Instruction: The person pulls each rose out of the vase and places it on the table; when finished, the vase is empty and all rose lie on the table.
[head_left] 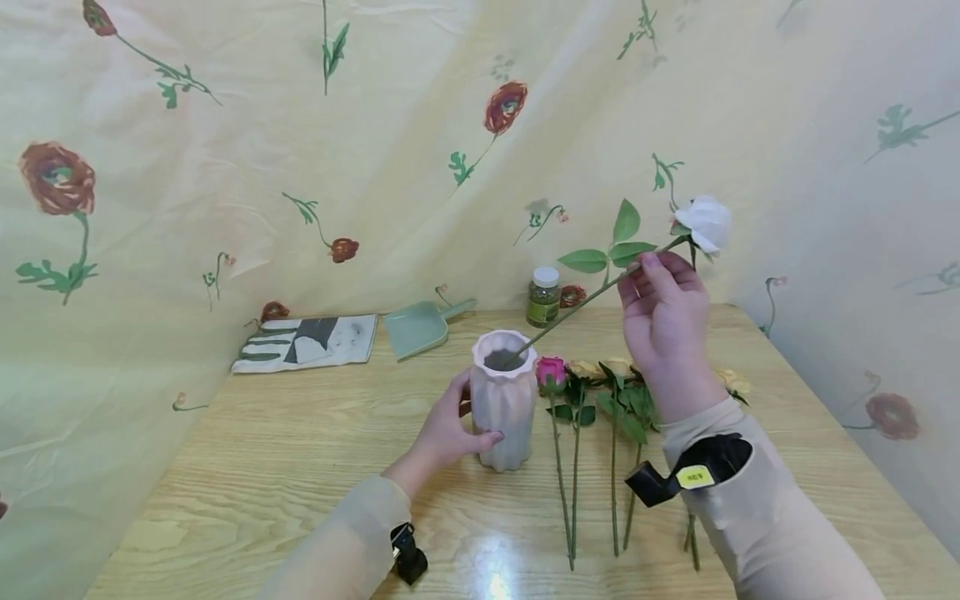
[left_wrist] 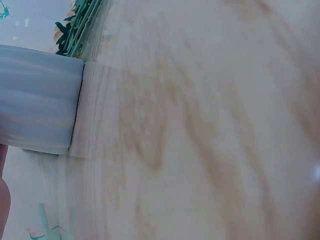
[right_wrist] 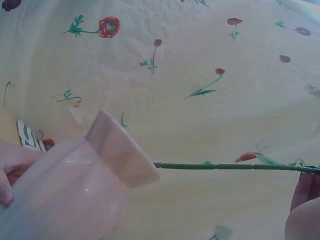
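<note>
A ribbed pink-white vase (head_left: 503, 402) stands on the wooden table (head_left: 300, 467); my left hand (head_left: 450, 429) grips its side. My right hand (head_left: 663, 312) pinches the stem of a white rose (head_left: 705, 223) high to the right, and the stem's lower end sits inside the vase mouth. In the right wrist view the green stem (right_wrist: 225, 166) runs from the vase (right_wrist: 75, 185) rim to my fingertips (right_wrist: 305, 187). The left wrist view shows the vase (left_wrist: 37, 100) wall close up on the wood.
Several more roses (head_left: 592, 392), pink and yellow, lie on the table right of the vase. At the back lie gloves (head_left: 307, 342), a green scoop (head_left: 420, 327) and a small jar (head_left: 543, 297). A flowered cloth backdrop (head_left: 225, 167) surrounds the table.
</note>
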